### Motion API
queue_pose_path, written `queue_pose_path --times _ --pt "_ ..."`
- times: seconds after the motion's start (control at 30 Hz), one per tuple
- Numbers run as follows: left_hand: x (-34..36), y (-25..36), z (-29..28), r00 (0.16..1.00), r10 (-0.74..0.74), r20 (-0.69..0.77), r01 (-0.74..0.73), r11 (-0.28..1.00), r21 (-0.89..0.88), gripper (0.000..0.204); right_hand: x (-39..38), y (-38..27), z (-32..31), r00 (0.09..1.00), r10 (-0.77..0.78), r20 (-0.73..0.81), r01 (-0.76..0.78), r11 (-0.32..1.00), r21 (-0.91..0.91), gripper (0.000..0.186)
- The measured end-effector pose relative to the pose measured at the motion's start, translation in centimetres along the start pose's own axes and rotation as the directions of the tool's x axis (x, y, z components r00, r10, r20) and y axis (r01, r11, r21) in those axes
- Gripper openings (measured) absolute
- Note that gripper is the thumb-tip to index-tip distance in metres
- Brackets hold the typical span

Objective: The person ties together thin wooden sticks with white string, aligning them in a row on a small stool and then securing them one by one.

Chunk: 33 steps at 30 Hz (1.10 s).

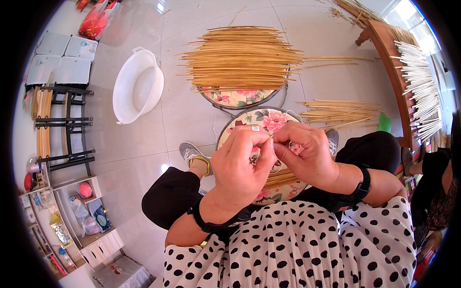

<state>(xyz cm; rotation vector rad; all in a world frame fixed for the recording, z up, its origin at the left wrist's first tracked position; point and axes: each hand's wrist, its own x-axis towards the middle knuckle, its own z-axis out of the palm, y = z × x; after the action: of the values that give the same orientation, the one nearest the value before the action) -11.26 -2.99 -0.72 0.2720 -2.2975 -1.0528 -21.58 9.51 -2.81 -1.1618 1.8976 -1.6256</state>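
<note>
From the head view, the left hand [242, 163] and right hand [307, 153] are meeting fingertip to fingertip above the floral stool [269, 120], both pinching closed on a thin white thread [272, 138]. Bamboo sticks [281, 178] are lying across the stool beneath the hands. A larger stick pile [242, 57] is resting beyond the stool, with a white basin [137, 84] to its left.

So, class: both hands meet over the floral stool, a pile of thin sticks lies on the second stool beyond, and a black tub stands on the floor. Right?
Not quite: in the head view the tub is white. The hands, left and right, floral stool and pile of sticks are as stated.
</note>
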Motion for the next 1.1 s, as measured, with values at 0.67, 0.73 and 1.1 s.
queue_pose_path --times 0.67,0.73,1.1 --pt "-0.02 -0.01 -0.05 0.997 -0.067 0.029 0.069 0.996 -0.065 0.012 -0.17 0.32 0.18 1.0 -0.021 -0.012 0.021 1.0 0.021 0.01" --pt "0.02 0.04 -0.04 0.996 -0.08 0.035 0.083 0.992 -0.093 0.012 -0.19 0.33 0.2 1.0 -0.019 -0.012 0.019 1.0 0.019 0.011" --pt "0.16 -0.54 -0.31 0.937 -0.295 0.187 0.346 0.859 -0.377 0.006 0.28 -0.22 -0.16 0.995 -0.03 -0.096 0.034 0.998 0.048 0.012"
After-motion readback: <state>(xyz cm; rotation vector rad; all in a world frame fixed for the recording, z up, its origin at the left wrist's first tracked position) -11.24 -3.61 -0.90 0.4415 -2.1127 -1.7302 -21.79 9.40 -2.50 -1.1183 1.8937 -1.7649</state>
